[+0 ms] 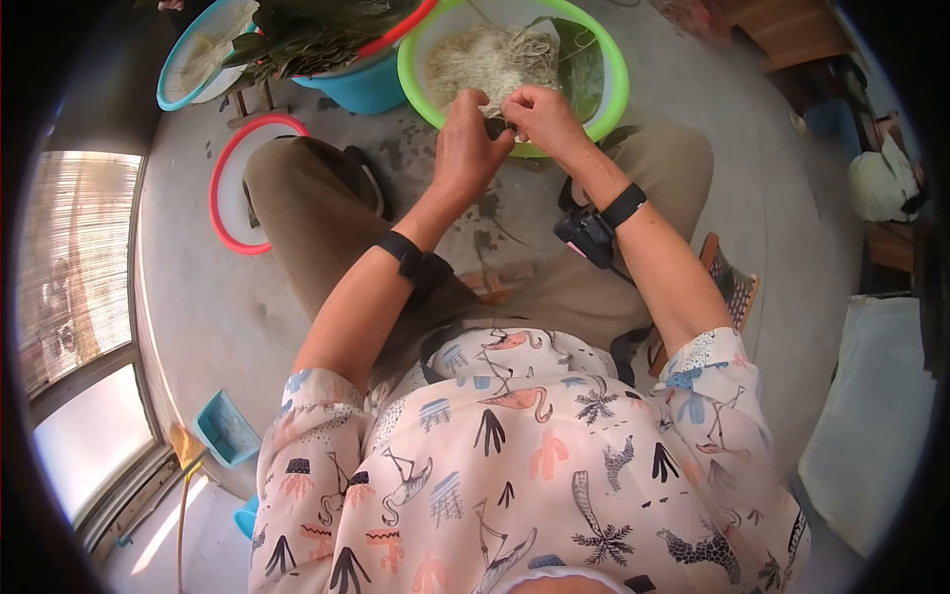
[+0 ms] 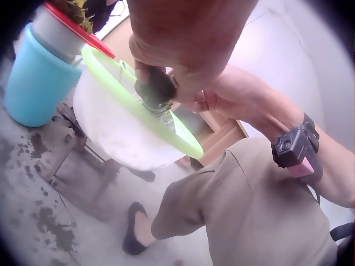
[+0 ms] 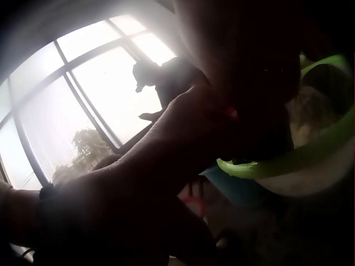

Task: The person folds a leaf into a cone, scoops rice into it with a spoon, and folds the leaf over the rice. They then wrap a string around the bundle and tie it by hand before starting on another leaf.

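Note:
Over the near rim of a white basin with a lime-green rim [image 1: 618,84], both hands meet at a small dark-green leaf-wrapped dumpling [image 2: 156,86]. The left hand [image 1: 469,148] grips it, covering much of it in the head view. Close against it, the right hand [image 1: 546,121] has curled fingers and pinches at thin string by the wrapping; its fingertips are partly hidden. Pale strands [image 2: 163,115] show below the dumpling in the left wrist view. In the basin are white rice [image 1: 470,64], a bunch of string [image 1: 534,57] and green leaves [image 1: 584,69]. The right wrist view is very dark.
Dark leaves [image 1: 317,38] fill a red-rimmed basin above a blue bucket [image 1: 361,91]. A blue-rimmed basin [image 1: 170,84] stands at the far left. A red-rimmed white basin [image 1: 220,188] lies by the left knee. The person's knees flank the working area.

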`<state>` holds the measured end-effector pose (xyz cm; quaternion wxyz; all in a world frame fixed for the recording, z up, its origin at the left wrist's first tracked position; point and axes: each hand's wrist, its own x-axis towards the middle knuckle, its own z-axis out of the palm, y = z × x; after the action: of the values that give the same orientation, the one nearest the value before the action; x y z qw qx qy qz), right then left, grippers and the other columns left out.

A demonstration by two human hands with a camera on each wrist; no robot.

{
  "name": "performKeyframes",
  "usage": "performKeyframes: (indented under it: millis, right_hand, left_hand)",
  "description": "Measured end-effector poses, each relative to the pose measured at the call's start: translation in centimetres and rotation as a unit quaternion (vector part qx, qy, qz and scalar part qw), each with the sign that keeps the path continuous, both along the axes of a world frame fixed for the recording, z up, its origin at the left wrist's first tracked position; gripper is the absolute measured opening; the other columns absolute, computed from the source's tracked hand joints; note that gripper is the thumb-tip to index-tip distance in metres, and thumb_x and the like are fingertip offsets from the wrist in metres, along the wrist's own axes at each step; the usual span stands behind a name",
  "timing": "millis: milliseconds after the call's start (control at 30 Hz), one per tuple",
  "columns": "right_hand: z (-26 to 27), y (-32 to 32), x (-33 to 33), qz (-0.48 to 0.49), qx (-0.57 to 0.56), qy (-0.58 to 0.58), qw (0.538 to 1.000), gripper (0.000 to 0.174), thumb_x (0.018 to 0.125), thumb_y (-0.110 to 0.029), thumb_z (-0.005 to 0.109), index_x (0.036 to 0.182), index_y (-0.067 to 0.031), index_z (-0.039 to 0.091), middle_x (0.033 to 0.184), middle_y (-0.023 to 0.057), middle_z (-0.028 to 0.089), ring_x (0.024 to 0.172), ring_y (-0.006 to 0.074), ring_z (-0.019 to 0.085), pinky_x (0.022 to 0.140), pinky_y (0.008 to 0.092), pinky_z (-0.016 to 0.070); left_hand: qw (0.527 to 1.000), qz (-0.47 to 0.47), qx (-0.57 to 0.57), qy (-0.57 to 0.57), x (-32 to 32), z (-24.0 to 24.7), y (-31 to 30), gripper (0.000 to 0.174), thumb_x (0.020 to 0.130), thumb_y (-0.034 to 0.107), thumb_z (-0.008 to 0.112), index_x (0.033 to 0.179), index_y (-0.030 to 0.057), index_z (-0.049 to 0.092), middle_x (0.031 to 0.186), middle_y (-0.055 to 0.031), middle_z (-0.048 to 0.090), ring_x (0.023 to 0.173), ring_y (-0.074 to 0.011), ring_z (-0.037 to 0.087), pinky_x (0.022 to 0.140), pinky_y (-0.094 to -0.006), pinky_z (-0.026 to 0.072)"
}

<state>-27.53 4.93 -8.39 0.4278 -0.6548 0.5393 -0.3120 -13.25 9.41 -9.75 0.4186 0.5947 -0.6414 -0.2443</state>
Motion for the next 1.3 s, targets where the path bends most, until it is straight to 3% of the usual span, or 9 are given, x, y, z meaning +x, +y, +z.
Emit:
performKeyframes:
  millis: [33, 233, 367, 667, 733, 800, 967, 1033, 1300]
  right_hand:
    - [0.1, -0.1, -0.1, -0.016, 0.123, -0.116, 0.985, 0.012, 0.084, -0.014, 0.061, 0.083, -0.0025, 0.064, 0.071, 0.0046, 0.064, 0.056, 0.0136, 0.058, 0.054, 0.0283, 0.0461]
    - [0.4, 0.3, 0.5, 0.021, 0.119, -0.172, 0.978, 0.009, 0.087, -0.009, 0.058, 0.084, -0.0012, 0.059, 0.071, 0.0015, 0.061, 0.053, 0.0052, 0.048, 0.048, 0.0206, 0.0378]
    - [-2.8, -1.5, 0.9, 0.069, 0.077, -0.097, 0.99, 0.009, 0.09, -0.006, 0.055, 0.084, -0.0004, 0.057, 0.073, 0.003, 0.062, 0.062, 0.0075, 0.056, 0.055, 0.0225, 0.0443]
    - [-4.8, -5.1, 1.6, 0.196, -0.13, 0.132, 0.963, 0.012, 0.085, -0.006, 0.06, 0.075, 0.0009, 0.057, 0.065, 0.007, 0.06, 0.059, 0.0121, 0.056, 0.055, 0.0299, 0.046]
    - [-6.5, -5.1, 0.7, 0.202, -0.185, 0.103, 0.956, 0.01, 0.083, -0.004, 0.06, 0.075, 0.0014, 0.058, 0.064, 0.0084, 0.061, 0.058, 0.014, 0.058, 0.055, 0.0312, 0.0468]
    - [-1.0, -2.2, 2.3, 0.125, -0.016, 0.036, 0.991, 0.011, 0.083, -0.005, 0.059, 0.075, 0.0015, 0.059, 0.063, 0.008, 0.062, 0.059, 0.0147, 0.06, 0.056, 0.0307, 0.0471]
    - [-1.3, -2.1, 1.8, 0.126, -0.02, 0.041, 0.991, 0.014, 0.085, -0.013, 0.061, 0.08, 0.0004, 0.062, 0.068, 0.0093, 0.064, 0.063, 0.0168, 0.063, 0.06, 0.0311, 0.0489]
    - [-1.3, -2.1, 1.8, 0.126, 0.002, 0.03, 0.992, 0.015, 0.084, -0.015, 0.061, 0.081, -0.0003, 0.063, 0.069, 0.009, 0.066, 0.064, 0.0174, 0.063, 0.061, 0.0312, 0.0493]
    - [-1.6, -2.3, 1.7, 0.135, 0.071, -0.004, 0.988, 0.015, 0.083, -0.015, 0.064, 0.084, -0.0011, 0.066, 0.069, 0.0053, 0.065, 0.059, 0.0126, 0.058, 0.056, 0.0276, 0.0462]
  left_hand:
    - [1.0, 0.002, 0.0, 0.0, -0.1, 0.0, 0.0, 0.049, 0.07, 0.016, 0.076, 0.108, 0.0042, 0.047, 0.084, -0.0159, 0.06, 0.077, -0.0293, 0.063, 0.069, -0.0405, 0.0502]
    - [0.993, 0.053, 0.083, 0.071, -0.5, -0.5, 0.4, 0.061, 0.066, 0.027, 0.083, 0.105, 0.001, 0.045, 0.072, -0.0156, 0.06, 0.068, -0.0311, 0.063, 0.062, -0.0415, 0.0492]
    - [0.989, 0.06, 0.1, 0.09, 0.2, -0.9, 0.7, 0.047, 0.074, 0.026, 0.071, 0.107, 0.0067, 0.044, 0.086, -0.0235, 0.063, 0.088, -0.0452, 0.061, 0.072, -0.0516, 0.0463]
    - [0.988, -0.023, 0.144, 0.044, 3.3, -0.9, -1.8, 0.038, 0.078, 0.019, 0.065, 0.105, 0.0041, 0.044, 0.092, -0.0256, 0.061, 0.095, -0.0452, 0.059, 0.076, -0.0507, 0.0461]
    - [0.978, -0.087, 0.187, -0.001, 4.1, 0.9, -1.7, 0.033, 0.088, 0.02, 0.056, 0.113, 0.0017, 0.045, 0.109, -0.0281, 0.06, 0.105, -0.0456, 0.058, 0.083, -0.0515, 0.0459]
    - [0.98, -0.065, 0.184, -0.028, 4.5, -1.2, -2.7, 0.052, 0.074, 0.01, 0.069, 0.122, 0.0045, 0.049, 0.102, -0.0263, 0.064, 0.101, -0.0443, 0.059, 0.08, -0.0505, 0.048]
    - [0.923, -0.084, 0.182, -0.327, 5.3, 2.2, -2.2, 0.01, 0.078, 0.017, 0.061, 0.08, 0.0123, 0.069, 0.081, -0.0139, 0.069, 0.079, -0.0344, 0.068, 0.069, -0.0453, 0.0544]
    - [0.913, -0.091, 0.147, -0.369, 6.3, 2.4, -2.6, 0.013, 0.076, 0.023, 0.062, 0.079, 0.013, 0.07, 0.079, -0.0123, 0.068, 0.078, -0.0336, 0.067, 0.068, -0.0451, 0.0538]
    - [0.959, -0.169, 0.185, -0.134, 7.6, 5.2, -4.9, 0.025, 0.076, 0.028, 0.07, 0.087, 0.0056, 0.07, 0.07, -0.0071, 0.067, 0.063, -0.0167, 0.065, 0.061, -0.0319, 0.0512]
